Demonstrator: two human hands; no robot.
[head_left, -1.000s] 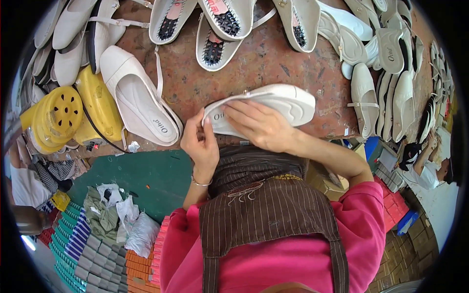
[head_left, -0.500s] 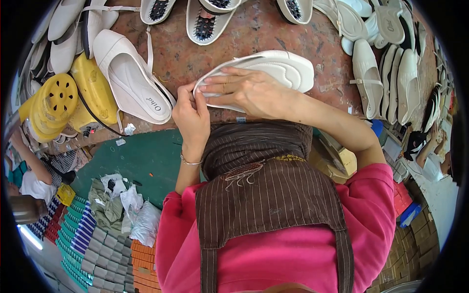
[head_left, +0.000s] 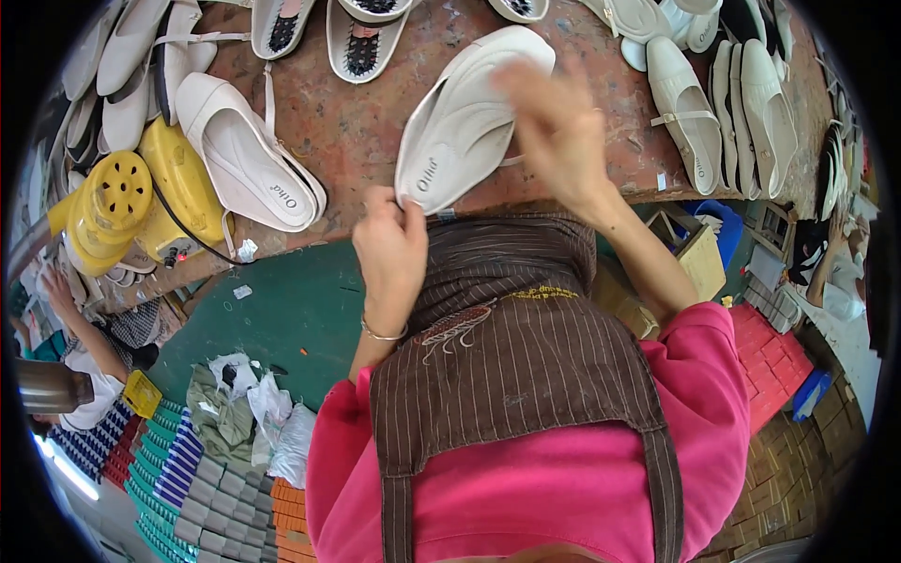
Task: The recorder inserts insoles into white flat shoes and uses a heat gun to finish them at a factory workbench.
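A cream flat shoe (head_left: 454, 139) lies tilted over the table's front edge area, its heel toward me and its toe pointing away to the right. A padded insole shows inside it. At the heel, my left hand (head_left: 389, 251) pinches the rim between thumb and fingers. My right hand (head_left: 561, 141) is beside the toe half, overlapping its right edge; motion smears its fingers, so whether it touches the shoe is unclear. Another cream shoe with a loose strap (head_left: 246, 155) rests to the left.
The worn brown table (head_left: 361, 136) carries several shoe parts with black-patterned soles (head_left: 361, 52) at the back. Finished-looking cream shoes (head_left: 685, 117) stand at right. A yellow lamp-like device (head_left: 111, 202) with a black cable is at left. Below the edge are a wooden box (head_left: 699, 267) and a blue bin (head_left: 721, 230).
The shoe has swung from lying sideways to pointing away from me. My right hand has left the heel end and moved right toward the toe. My left hand stays at the heel.
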